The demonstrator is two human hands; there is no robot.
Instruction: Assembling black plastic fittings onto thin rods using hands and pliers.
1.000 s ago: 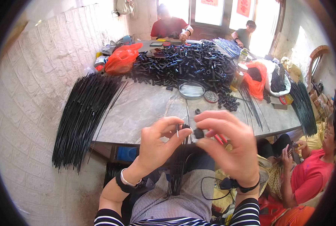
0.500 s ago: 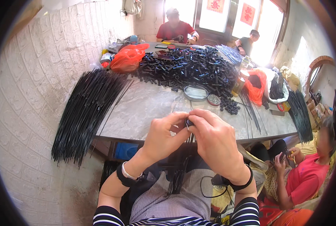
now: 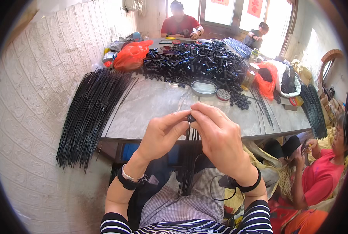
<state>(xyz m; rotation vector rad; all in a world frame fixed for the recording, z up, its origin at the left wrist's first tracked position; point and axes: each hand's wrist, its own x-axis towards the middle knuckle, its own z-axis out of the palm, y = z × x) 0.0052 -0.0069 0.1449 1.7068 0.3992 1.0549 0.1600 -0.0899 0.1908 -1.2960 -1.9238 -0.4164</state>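
Note:
My left hand (image 3: 161,134) and my right hand (image 3: 221,141) meet above the table's front edge. Both pinch a small black part (image 3: 191,118) between thumbs and fingertips. A short, thin, pale pin or wire end (image 3: 189,125) shows just under it; most of the part is covered by my fingers. Below the hands, a bundle of thin black rods (image 3: 187,171) runs down over the checked apron (image 3: 162,206) on my lap. Whether one of these rods is joined to the held part, I cannot tell.
A large heap of black tubular parts (image 3: 193,64) covers the grey table (image 3: 142,105). Nearer lie a round tin of pale sticks (image 3: 204,89), a small red tin (image 3: 223,94) and black nut-like pieces (image 3: 240,101). Long black rods (image 3: 92,113) overhang the left edge. Co-workers sit behind and at right.
Both hands, still pinching the small black part, have shifted slightly left and up in the picture. My view has tilted a little. The co-worker at right has raised their hands.

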